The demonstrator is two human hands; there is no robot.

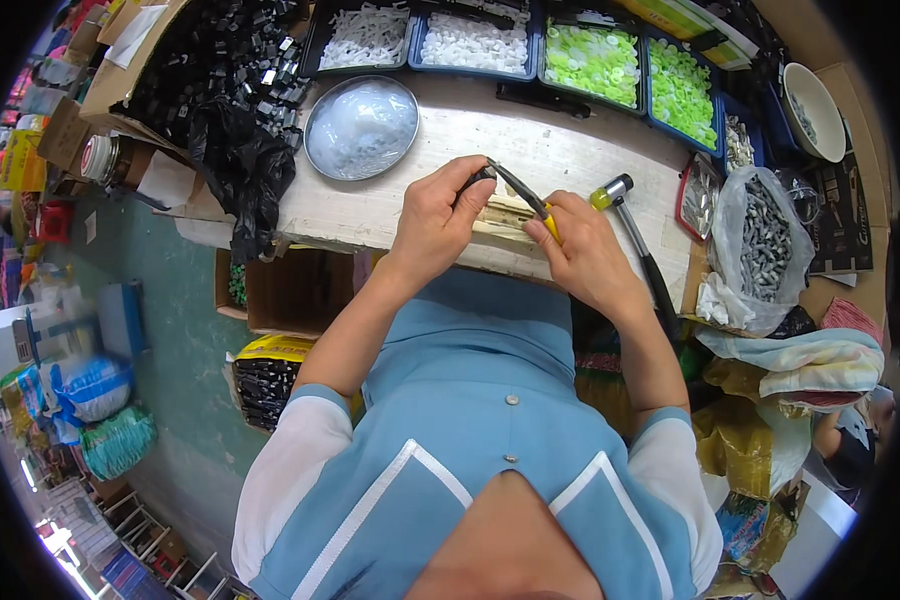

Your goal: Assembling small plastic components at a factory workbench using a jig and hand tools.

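Over the front edge of the white worktable (355,208), my left hand (436,218) pinches a small black part (478,177) between thumb and fingers. My right hand (587,252) is closed around the yellow handles of a pair of pliers (520,187). The dark jaws of the pliers reach left to the black part; whether they grip it is too small to tell. Beneath the hands, a worn wooden block (505,214) lies at the table edge. A hammer (627,225) with a yellow-and-silver head and black grip rests just right of my right hand.
A round metal dish (413,108) holds translucent pieces under plastic. Along the back stand bins of white parts (475,45) and green parts (592,62). A box of black parts (235,65) is at left; a clear bag of grey metal parts (765,240) sits at right.
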